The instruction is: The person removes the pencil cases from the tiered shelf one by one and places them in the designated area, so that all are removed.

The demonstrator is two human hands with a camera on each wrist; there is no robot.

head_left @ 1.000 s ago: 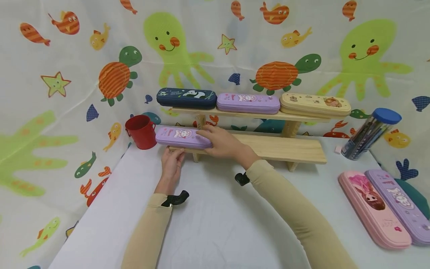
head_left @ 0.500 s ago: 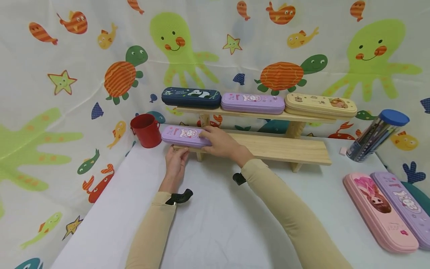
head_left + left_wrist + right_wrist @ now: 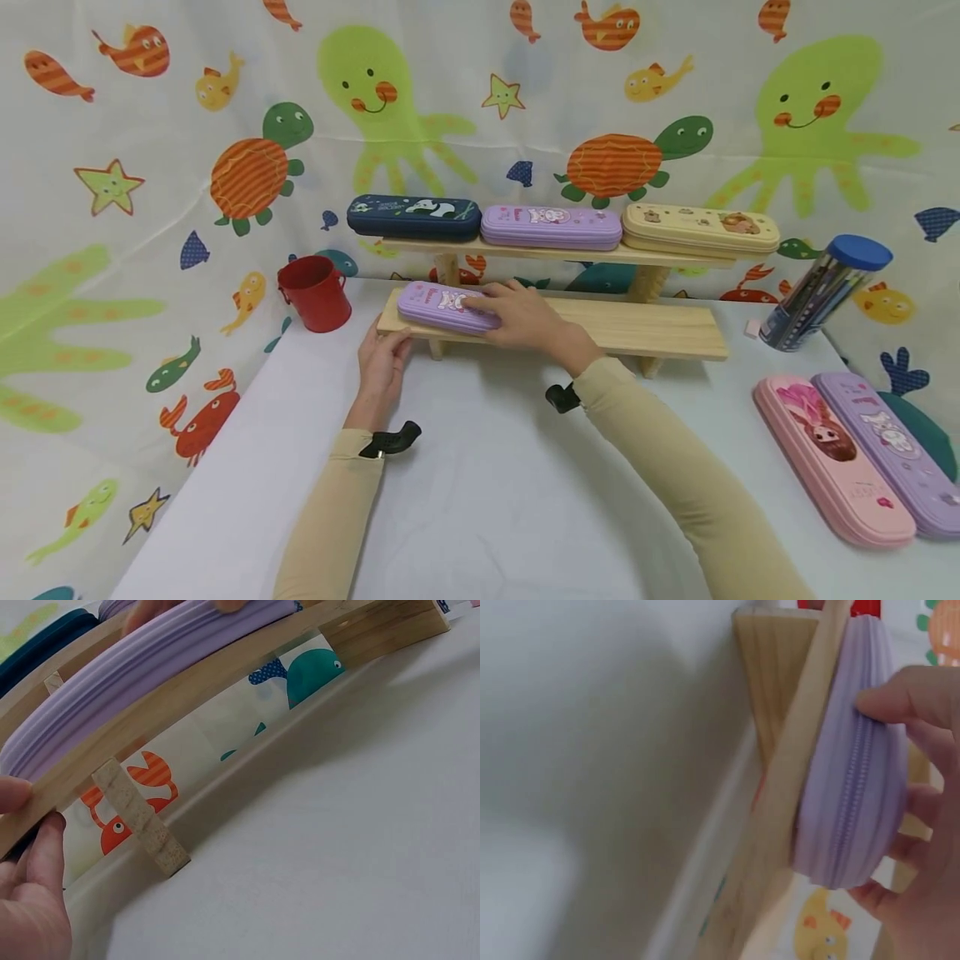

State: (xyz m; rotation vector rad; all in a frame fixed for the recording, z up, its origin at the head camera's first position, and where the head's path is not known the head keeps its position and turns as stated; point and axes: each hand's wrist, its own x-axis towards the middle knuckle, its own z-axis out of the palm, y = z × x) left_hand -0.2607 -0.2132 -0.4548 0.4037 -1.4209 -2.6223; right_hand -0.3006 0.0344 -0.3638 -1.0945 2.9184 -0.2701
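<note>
"What is hidden in the head view?"
"The right hand (image 3: pixel 521 317) covers part of the right end of the lilac case (image 3: pixel 435 310) on the lower shelf (image 3: pixel 645 327)."
"What do the edges cut off?"
"At the bottom, the left sleeve (image 3: pixel 330 517) and right sleeve (image 3: pixel 686 479); in the left wrist view, part of the left hand (image 3: pixel 34 904)."
"Anything unclear?"
"The lilac case's lettering (image 3: pixel 431 294) is too small to read; the right wrist view is blurred."

Pencil cases (image 3: pixel 441 305), lettering (image 3: pixel 430 294) unreadable (too small)
</note>
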